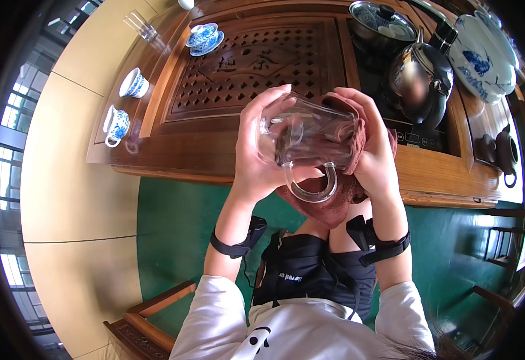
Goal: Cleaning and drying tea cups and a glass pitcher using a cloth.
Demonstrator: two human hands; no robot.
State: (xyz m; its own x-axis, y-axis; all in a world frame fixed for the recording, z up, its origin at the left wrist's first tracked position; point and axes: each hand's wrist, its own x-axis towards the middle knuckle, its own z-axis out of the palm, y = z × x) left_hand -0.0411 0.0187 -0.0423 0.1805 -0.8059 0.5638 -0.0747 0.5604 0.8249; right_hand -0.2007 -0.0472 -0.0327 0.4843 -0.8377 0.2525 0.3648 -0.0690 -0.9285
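A clear glass pitcher with a curved glass handle lies tilted on its side between my two hands, above the near edge of the table. My left hand wraps around its left end, the thumb beneath and the fingers on top. A reddish-brown cloth is bunched in my right hand, pressed over the pitcher's right end and partly inside or around it; which one I cannot tell. The cloth's loose part hangs below the handle over my lap.
A wooden tea table holds a carved draining tray. A blue-and-white gaiwan, cup, small pitcher and drinking glass stand leftward. To the right are a steel kettle, lidded pot, porcelain basin and dark teapot.
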